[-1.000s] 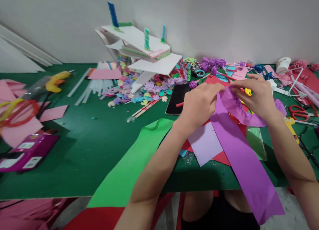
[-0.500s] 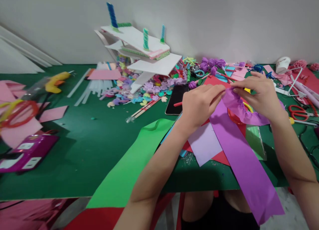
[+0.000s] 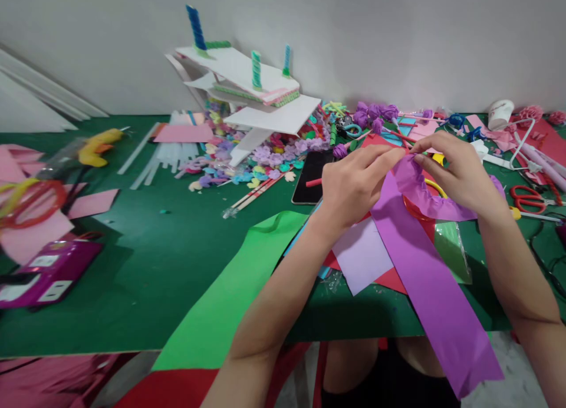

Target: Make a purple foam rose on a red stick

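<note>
- Working with two bare hands, we pinch one purple paper strip (image 3: 427, 266) between our fingertips; its flat tail runs from the left hand down toward us, past the table edge and over the lap.
- We have the left hand (image 3: 359, 183) bunched nearly closed, thumb and fingers gripping the strip's top end where the ruffle meets the flat tail.
- We have the right hand (image 3: 460, 171) loosely curled, thumb and forefinger squeezed on the gathered ruffle (image 3: 442, 209), which passes under that hand and shows again just right of it.
- We see one red stick (image 3: 314, 183) poking out just left of the left hand; whether that hand holds it, we cannot tell.
- Below the left hand we count one lavender sheet (image 3: 363, 256), lying on red paper (image 3: 391, 280).
- Left of the left forearm we find one long green sheet (image 3: 230, 296), and just left of the hand itself, one dark-screened phone (image 3: 309, 175).
- Beyond the left hand, farther left, three twisted candle-like sticks (image 3: 256, 71), one blue and two greenish, stand on one white tiered board model (image 3: 241, 66).
- Right of the right hand we spot one pair of red-handled scissors (image 3: 528, 199); beyond that hand, one paper cup (image 3: 501, 115) and two pink pompoms (image 3: 531, 114).
</note>
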Demonstrator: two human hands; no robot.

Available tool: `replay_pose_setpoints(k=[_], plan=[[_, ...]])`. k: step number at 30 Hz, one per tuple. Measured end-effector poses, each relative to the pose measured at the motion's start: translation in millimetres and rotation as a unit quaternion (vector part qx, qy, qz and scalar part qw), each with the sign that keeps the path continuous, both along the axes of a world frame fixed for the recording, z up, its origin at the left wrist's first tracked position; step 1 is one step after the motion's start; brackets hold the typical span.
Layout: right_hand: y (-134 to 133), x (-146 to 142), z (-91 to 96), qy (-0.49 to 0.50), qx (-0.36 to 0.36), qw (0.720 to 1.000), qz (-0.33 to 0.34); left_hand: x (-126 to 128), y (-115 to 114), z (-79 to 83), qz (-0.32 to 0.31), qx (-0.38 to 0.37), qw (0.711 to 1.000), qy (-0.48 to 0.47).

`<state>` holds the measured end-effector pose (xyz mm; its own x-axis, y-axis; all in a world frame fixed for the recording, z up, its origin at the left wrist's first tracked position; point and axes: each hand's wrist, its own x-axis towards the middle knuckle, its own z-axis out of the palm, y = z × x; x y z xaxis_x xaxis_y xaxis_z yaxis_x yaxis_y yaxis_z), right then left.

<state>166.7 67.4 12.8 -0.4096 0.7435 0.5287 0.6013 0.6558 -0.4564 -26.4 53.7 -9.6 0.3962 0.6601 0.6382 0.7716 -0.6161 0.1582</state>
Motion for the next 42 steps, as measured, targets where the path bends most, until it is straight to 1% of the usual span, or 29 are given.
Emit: replay_pose_setpoints(k=[3,6,9,12,16,19,21,22,26,27,29,31,34,36,39,42], plan=[[-1,-3,-1.0,0.022,-0.028,0.999,-0.01,-1,1,-1.0,-0.014,-0.001,1.0,0.022],[-2,-5,-1.1,0.059,-0.049,0.997,-0.018,-1,2,-3.5,-0.014,0.009,1.0,0.023],[-2,-6,-1.7,0.101,-0.062,0.993,-0.021,2,2,-4.9,-0.014,0.015,1.0,0.001],[0,-4,-3.1,0.13,-0.082,0.988,-0.009,4,1,-4.8,-0.024,0.014,0.999,-0.03],[1,-5,-3.9,0.166,-0.109,0.98,0.011,5,-1,-5.5,0.002,0.022,0.997,-0.074],[0,-8,-3.6,0.2,-0.146,0.968,0.024,5,1,-8.1,0.012,0.044,0.996,-0.079],[-2,-10,-3.6,0.232,-0.174,0.957,0.025,4,3,-11.1,0.017,0.074,0.994,-0.077],[-3,-12,-3.8,0.25,-0.189,0.949,0.025,4,5,-13.0,0.019,0.102,0.992,-0.079],[-5,-16,-5.3,0.316,-0.249,0.914,0.045,3,12,-19.9,0.02,0.244,0.964,-0.102],[-5,-17,-5.7,0.328,-0.258,0.907,0.054,3,14,-21.0,0.023,0.261,0.959,-0.103],[-5,-18,-6.2,0.343,-0.262,0.9,0.068,3,15,-22.0,0.029,0.268,0.958,-0.101],[-4,-18,-6.7,0.342,-0.25,0.903,0.077,2,15,-22.1,0.024,0.261,0.959,-0.11],[-3,-18,-7.5,0.319,-0.2,0.924,0.075,2,16,-21.7,0.004,0.251,0.959,-0.131],[-4,-18,-7.9,0.294,-0.145,0.943,0.06,2,16,-21.2,0.004,0.249,0.959,-0.134],[-5,-18,-7.8,0.235,-0.045,0.971,0.025,3,16,-19.6,0.0,0.26,0.956,-0.136],[-6,-16,-6.0,0.164,0.032,0.986,0.001,3,16,-17.4,-0.028,0.275,0.951,-0.141]])
